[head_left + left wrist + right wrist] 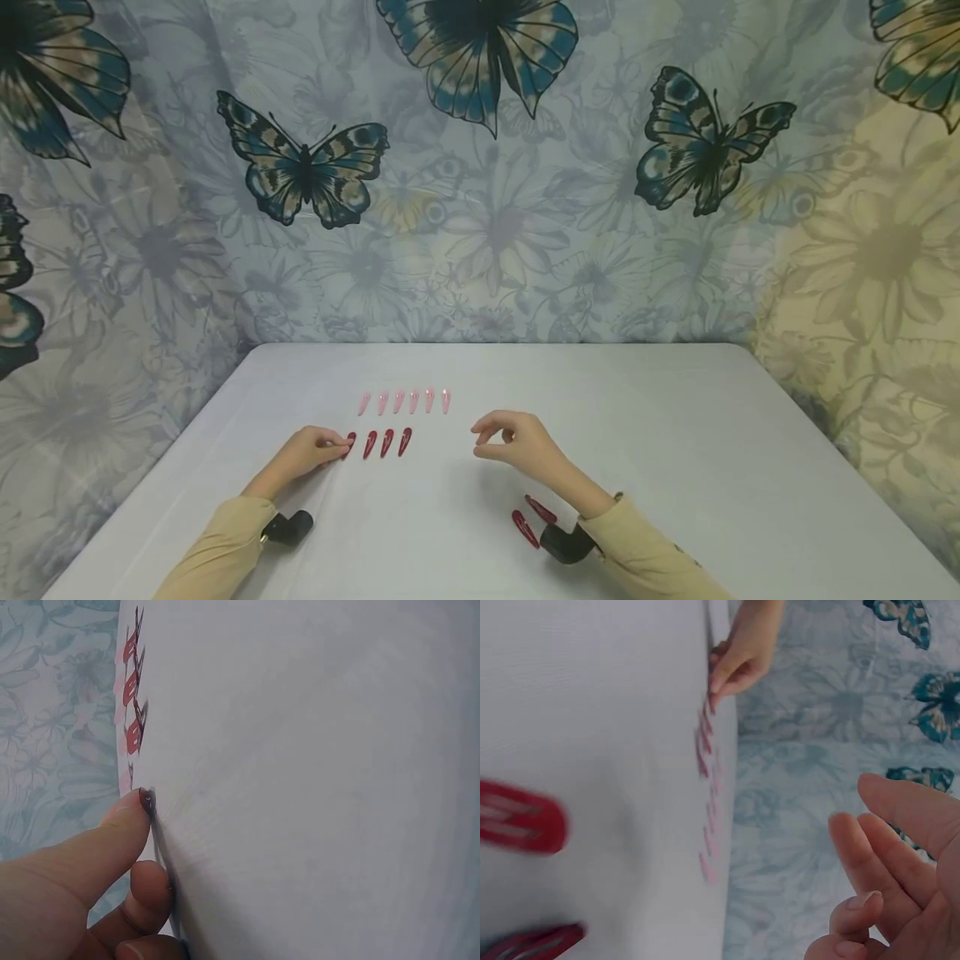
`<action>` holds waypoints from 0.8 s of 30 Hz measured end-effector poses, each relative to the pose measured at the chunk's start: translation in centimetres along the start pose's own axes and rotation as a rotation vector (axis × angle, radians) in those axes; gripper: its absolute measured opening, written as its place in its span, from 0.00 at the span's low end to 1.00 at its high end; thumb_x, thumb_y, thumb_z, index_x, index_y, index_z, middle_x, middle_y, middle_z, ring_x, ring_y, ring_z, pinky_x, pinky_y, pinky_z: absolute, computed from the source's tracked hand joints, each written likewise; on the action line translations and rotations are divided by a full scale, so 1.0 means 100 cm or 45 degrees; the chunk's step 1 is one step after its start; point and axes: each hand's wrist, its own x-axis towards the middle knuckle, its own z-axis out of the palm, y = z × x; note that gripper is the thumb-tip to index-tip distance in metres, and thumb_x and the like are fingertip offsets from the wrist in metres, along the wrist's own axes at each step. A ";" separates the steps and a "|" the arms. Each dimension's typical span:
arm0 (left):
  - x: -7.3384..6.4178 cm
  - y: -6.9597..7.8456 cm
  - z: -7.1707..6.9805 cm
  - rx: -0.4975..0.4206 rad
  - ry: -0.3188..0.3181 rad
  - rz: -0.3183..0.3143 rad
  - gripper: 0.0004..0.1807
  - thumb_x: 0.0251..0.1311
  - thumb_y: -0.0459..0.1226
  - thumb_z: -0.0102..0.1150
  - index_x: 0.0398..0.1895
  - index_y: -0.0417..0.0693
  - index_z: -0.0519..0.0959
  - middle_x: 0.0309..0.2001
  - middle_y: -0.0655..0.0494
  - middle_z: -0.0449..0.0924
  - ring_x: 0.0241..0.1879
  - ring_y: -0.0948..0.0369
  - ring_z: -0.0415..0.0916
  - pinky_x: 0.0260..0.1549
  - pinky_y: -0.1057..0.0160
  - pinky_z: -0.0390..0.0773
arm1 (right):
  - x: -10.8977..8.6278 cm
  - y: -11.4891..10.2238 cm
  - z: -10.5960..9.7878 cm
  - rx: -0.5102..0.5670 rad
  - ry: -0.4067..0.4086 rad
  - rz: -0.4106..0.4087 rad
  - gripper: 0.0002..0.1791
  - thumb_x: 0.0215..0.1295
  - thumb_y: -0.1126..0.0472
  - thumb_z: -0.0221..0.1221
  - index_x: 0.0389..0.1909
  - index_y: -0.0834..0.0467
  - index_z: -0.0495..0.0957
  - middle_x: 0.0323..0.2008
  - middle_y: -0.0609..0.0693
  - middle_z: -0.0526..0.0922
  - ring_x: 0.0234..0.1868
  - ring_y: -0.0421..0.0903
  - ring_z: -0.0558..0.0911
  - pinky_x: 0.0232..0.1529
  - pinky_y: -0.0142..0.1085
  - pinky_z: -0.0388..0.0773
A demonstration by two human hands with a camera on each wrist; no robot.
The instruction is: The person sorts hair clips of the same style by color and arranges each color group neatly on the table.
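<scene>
At the left end of a row of red snap hair clips, my left hand [311,450] pinches a red hair clip [349,444] low at the table. In the left wrist view, the tip of that clip [145,798] shows beyond the thumb; the fingers hide most of it. Three more red clips [386,443] lie side by side just to its right. My right hand [517,442] is held above the table right of the row, thumb and fingertips apart with nothing between them. Two loose red clips [526,528] lie near the right wrist, partly beside the black wrist camera [567,544].
Behind the red row lies a row of several pink hair clips [398,402]. Everything rests on a white table [675,433]. A cloth with butterflies and flowers [495,250] hangs behind the table's far edge and along the sides.
</scene>
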 end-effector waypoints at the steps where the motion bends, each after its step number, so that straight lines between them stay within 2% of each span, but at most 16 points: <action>1: -0.001 0.000 0.000 0.001 -0.001 0.000 0.06 0.52 0.33 0.61 0.31 0.39 0.82 0.12 0.60 0.65 0.14 0.64 0.62 0.16 0.66 0.62 | -0.004 0.003 -0.002 -0.001 -0.008 0.008 0.09 0.51 0.63 0.64 0.35 0.57 0.80 0.25 0.38 0.78 0.29 0.42 0.69 0.31 0.32 0.66; 8: -0.001 -0.002 0.003 -0.018 0.003 -0.027 0.06 0.52 0.33 0.61 0.31 0.40 0.82 0.11 0.60 0.65 0.14 0.64 0.63 0.16 0.67 0.62 | -0.030 0.021 -0.011 0.015 -0.112 0.072 0.10 0.50 0.66 0.65 0.34 0.63 0.79 0.24 0.41 0.78 0.24 0.40 0.67 0.25 0.29 0.64; 13: -0.001 -0.001 0.003 0.000 0.021 -0.030 0.06 0.51 0.34 0.62 0.31 0.39 0.82 0.12 0.60 0.66 0.14 0.64 0.63 0.16 0.66 0.62 | -0.047 0.031 -0.010 0.072 -0.216 0.151 0.09 0.50 0.67 0.64 0.34 0.61 0.79 0.24 0.42 0.78 0.18 0.36 0.64 0.19 0.28 0.63; 17: 0.000 0.000 0.002 0.007 0.024 -0.028 0.07 0.51 0.34 0.62 0.32 0.39 0.82 0.12 0.60 0.66 0.14 0.64 0.63 0.16 0.66 0.63 | -0.056 0.038 -0.008 0.146 -0.286 0.170 0.10 0.50 0.67 0.64 0.36 0.60 0.78 0.25 0.45 0.78 0.14 0.35 0.64 0.14 0.28 0.63; 19: 0.000 0.000 0.002 0.005 0.021 -0.026 0.07 0.51 0.34 0.62 0.32 0.39 0.82 0.12 0.60 0.66 0.14 0.64 0.63 0.16 0.66 0.63 | -0.057 0.039 -0.007 0.117 -0.292 0.168 0.11 0.49 0.66 0.65 0.35 0.59 0.78 0.25 0.45 0.78 0.15 0.36 0.64 0.15 0.28 0.64; 24: 0.001 -0.002 0.001 0.000 0.033 -0.026 0.06 0.51 0.33 0.62 0.32 0.39 0.82 0.12 0.60 0.66 0.14 0.64 0.64 0.16 0.67 0.63 | -0.056 0.039 -0.006 -0.050 -0.290 0.151 0.11 0.47 0.64 0.67 0.33 0.57 0.79 0.25 0.43 0.76 0.21 0.36 0.66 0.20 0.29 0.65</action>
